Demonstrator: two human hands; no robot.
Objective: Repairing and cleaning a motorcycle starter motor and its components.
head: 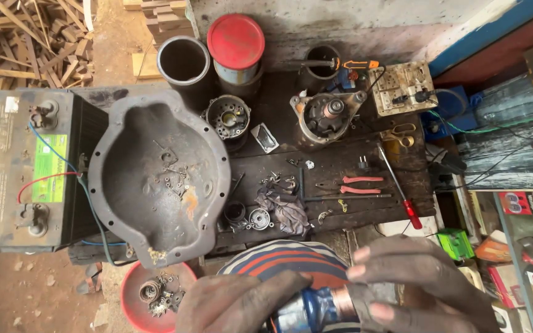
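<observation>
At the bottom of the head view both my hands hold a cylindrical motor armature with a bluish body and a copper band. My left hand grips its left end, thumb laid across the top. My right hand wraps the right end, fingers pointing left. Both hands are greasy and sit above my striped shirt. Just beyond lies the dark wooden workbench.
A large grey cast housing holding small screws lies left of centre, next to a car battery with red and blue wires. Farther back are a starter housing, red-handled pliers, a red screwdriver, a rag and a red bowl.
</observation>
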